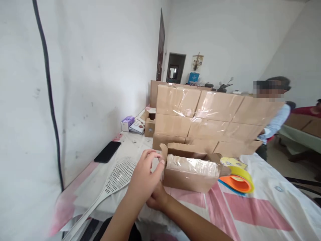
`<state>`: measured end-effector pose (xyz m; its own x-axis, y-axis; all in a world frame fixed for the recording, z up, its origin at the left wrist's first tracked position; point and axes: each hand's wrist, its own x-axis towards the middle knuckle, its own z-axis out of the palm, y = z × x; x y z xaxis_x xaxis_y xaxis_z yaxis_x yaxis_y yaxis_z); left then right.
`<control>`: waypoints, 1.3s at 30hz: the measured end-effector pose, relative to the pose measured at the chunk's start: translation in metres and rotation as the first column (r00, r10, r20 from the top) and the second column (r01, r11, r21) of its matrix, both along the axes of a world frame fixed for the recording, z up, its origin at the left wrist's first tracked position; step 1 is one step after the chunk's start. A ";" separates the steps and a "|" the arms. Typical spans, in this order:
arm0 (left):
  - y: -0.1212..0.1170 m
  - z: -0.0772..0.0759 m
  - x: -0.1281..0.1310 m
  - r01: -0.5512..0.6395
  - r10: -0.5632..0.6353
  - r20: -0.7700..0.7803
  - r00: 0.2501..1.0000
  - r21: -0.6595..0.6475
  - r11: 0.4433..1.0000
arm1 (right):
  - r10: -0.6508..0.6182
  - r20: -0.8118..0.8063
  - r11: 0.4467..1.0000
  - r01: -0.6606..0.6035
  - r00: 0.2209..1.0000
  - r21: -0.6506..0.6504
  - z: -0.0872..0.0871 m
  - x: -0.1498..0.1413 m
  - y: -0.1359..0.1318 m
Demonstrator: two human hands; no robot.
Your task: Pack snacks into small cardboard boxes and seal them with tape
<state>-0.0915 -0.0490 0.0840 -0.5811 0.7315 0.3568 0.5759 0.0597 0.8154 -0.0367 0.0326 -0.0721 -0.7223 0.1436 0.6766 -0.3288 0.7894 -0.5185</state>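
A small brown cardboard box (190,174) lies on the table in front of me, its top flaps up and clear tape shining along its upper edge. My left hand (145,177) is at the box's left end, fingers curled, with the fingertips on the end flap. My right hand (156,200) lies under the left one, close to the box's lower left corner. Its fingers are hidden. An orange tape dispenser (237,183) with a yellow roll rests against the box's right end.
A wall of taped cardboard boxes (213,115) stands behind the small box. A white fly swatter (117,177), a black phone (107,151) and a purple packet (127,123) lie at the left by the wall. Another person (274,120) stands at the right.
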 end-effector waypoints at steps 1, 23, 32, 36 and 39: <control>-0.002 0.001 -0.007 -0.024 0.023 0.027 0.999 0.027 0.999 | 0.037 0.019 0.995 -0.035 0.999 -0.096 -0.001 -0.011 0.000; 0.147 -0.036 -0.305 -0.426 0.265 -0.379 0.887 -0.451 0.784 | 0.164 0.046 0.784 -0.102 0.985 -0.613 -0.003 -0.021 0.004; 0.169 -0.059 -0.308 -0.534 0.427 -0.326 0.843 -0.413 0.738 | 0.171 0.047 0.765 -0.103 0.984 -0.636 0.006 -0.022 0.006; 0.155 -0.055 -0.298 -0.661 0.582 -0.322 0.746 -0.262 0.703 | 0.155 0.077 0.780 -0.074 0.985 -0.621 0.000 -0.025 0.005; 0.127 -0.042 -0.284 -0.743 0.687 -0.317 0.654 -0.099 0.661 | 0.147 0.082 0.800 -0.069 0.986 -0.596 -0.003 -0.026 0.006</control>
